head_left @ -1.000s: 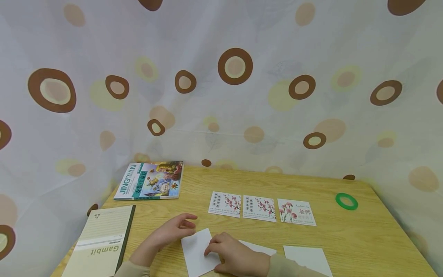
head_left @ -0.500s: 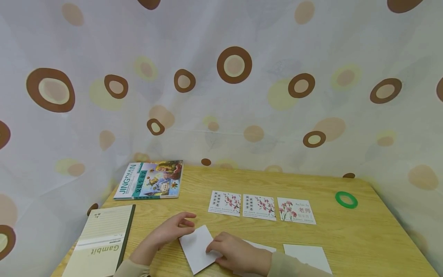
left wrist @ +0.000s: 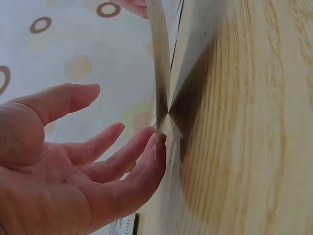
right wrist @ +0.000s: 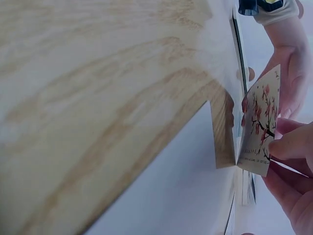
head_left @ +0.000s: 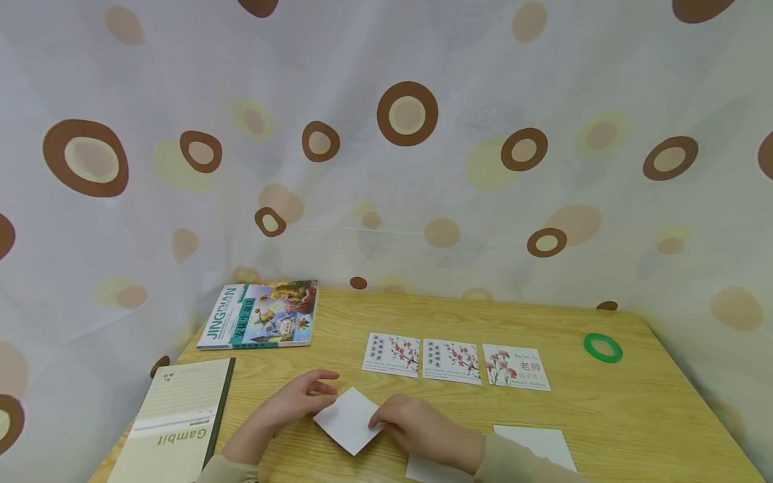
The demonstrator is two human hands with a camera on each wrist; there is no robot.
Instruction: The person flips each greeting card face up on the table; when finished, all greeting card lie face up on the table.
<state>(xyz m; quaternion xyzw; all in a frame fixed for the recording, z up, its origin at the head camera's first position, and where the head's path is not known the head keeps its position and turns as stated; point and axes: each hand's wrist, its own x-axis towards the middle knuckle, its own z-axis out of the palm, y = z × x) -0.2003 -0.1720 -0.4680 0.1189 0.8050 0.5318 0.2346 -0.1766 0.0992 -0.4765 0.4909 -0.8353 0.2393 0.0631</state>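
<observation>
A square card (head_left: 347, 421) shows its white side in the head view, standing cornerwise like a diamond. Its other side carries red blossoms on a branch, visible on the card (right wrist: 264, 117) in the right wrist view. My right hand (head_left: 423, 429) pinches the card's right corner between thumb and fingers, and the card tilts up with a low corner near the tabletop. At the opposite corner is my left hand (head_left: 298, 406), fingers loosely bent. In the left wrist view, fingertips of the left hand (left wrist: 88, 171) meet the card's edge, while the thumb stays well apart.
Two blossom cards (head_left: 391, 354) (head_left: 451, 361) and a carnation card (head_left: 516, 367) lie in a row behind. White cards (head_left: 441, 471) (head_left: 537, 444) lie beside and partly under my right arm. A notebook (head_left: 175, 416) and picture book (head_left: 266, 314) sit left; green tape (head_left: 602, 348) lies right.
The card has turned into a diamond pose and its near edge has come up off the table. My right hand has shifted slightly right with it; the left hand has barely moved.
</observation>
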